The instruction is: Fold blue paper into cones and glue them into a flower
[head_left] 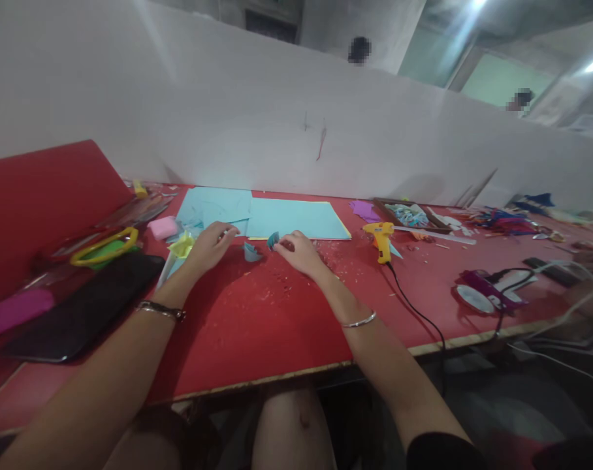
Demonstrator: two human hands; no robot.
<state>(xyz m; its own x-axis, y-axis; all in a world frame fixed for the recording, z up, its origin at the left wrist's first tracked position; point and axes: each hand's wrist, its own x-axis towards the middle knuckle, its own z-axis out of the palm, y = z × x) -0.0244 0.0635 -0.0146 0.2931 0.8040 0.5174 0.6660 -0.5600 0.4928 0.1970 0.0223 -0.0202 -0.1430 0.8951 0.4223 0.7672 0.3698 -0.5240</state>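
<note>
My right hand (299, 251) pinches a small teal curled paper piece (273, 240) between thumb and fingertips, just above the red table. To its left, a small blue-grey curled paper piece (251, 253) rests on the table, apart from both hands. My left hand (213, 245) hovers left of that piece with fingers stretched out and nothing visible in it. Behind the hands lie light blue paper sheets (296, 219), with yellow showing at the edge. A yellow-green folded paper piece (181, 247) sits beside my left wrist.
A yellow glue gun (382, 241) with a black cord lies to the right. Behind it is a tray of paper bits (409, 215). A black tablet-like slab (91, 307), yellow-handled scissors (105, 247) and a pink block (162, 228) are left. A white wall (203, 117) rises behind.
</note>
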